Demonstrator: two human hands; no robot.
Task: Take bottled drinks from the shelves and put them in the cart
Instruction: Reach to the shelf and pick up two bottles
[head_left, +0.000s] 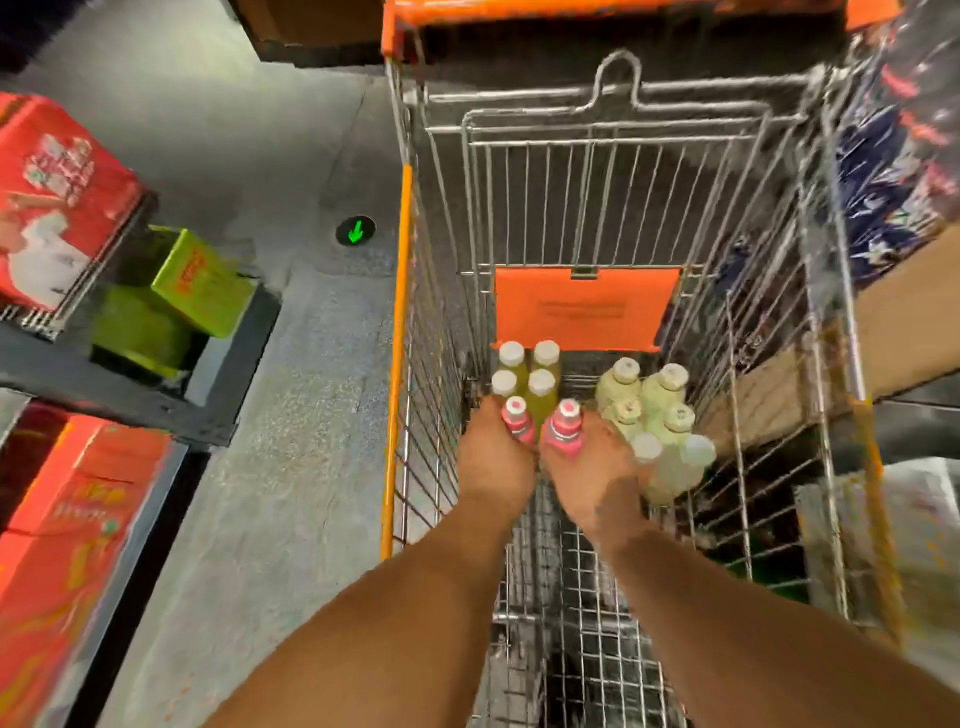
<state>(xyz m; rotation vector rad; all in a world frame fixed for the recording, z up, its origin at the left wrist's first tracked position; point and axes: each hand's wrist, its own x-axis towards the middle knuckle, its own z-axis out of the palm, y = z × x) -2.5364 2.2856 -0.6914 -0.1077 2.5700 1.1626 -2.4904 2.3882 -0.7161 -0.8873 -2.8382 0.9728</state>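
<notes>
Left edge of frame: red cartons and green boxes on shelving. Centre: wire shopping cart with orange trim. Left hand, fingers wrapped around one pink bottle, low inside the cart. Just right, right hand grips a second pink bottle. Four yellow-green bottles stand above them; pale green bottles cluster at right.

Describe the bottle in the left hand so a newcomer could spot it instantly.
Look inside the wire cart, at the far end below the orange flap. The left hand grips a pink bottle just in front of four yellow-green bottles. Its twin in the right hand sits further right.
</notes>
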